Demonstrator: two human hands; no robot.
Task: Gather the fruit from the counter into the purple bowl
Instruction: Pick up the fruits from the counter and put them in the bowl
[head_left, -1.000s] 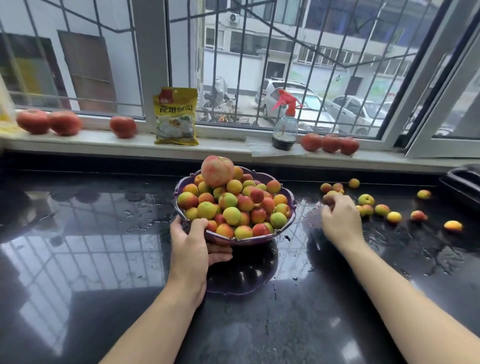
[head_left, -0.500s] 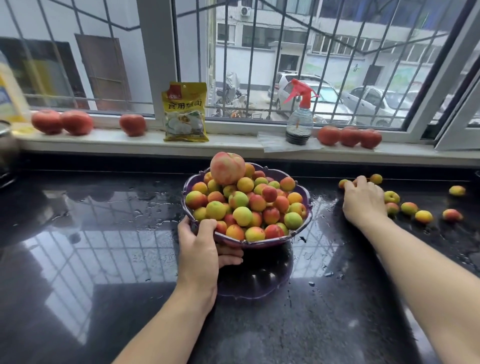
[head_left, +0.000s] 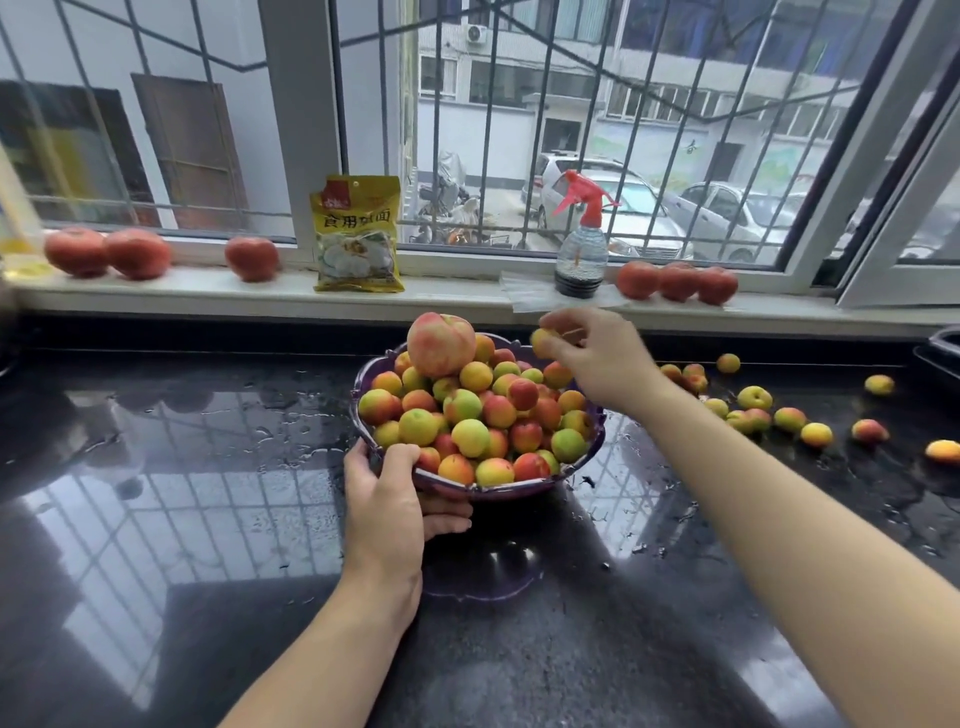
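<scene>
The purple bowl (head_left: 592, 454) stands mid-counter, heaped with small yellow, green and red fruits and one large peach (head_left: 440, 344) on top at the back. My left hand (head_left: 387, 506) grips the bowl's near rim, thumb over the edge. My right hand (head_left: 605, 358) hovers over the bowl's far right side, fingers pinched on a small yellow fruit (head_left: 543, 343). Several loose small fruits (head_left: 754, 398) lie on the black counter to the right of the bowl.
The counter (head_left: 208, 519) is wet and glossy. On the windowsill behind stand a yellow packet (head_left: 357, 234), a spray bottle (head_left: 581, 249) and red tomatoes at left (head_left: 106, 252) and right (head_left: 678, 280). A dark tray edge (head_left: 943, 348) shows far right.
My right hand left the loose fruits on the counter and rose leftward over the bowl, now carrying a small yellow fruit. The left hand kept its hold on the rim.
</scene>
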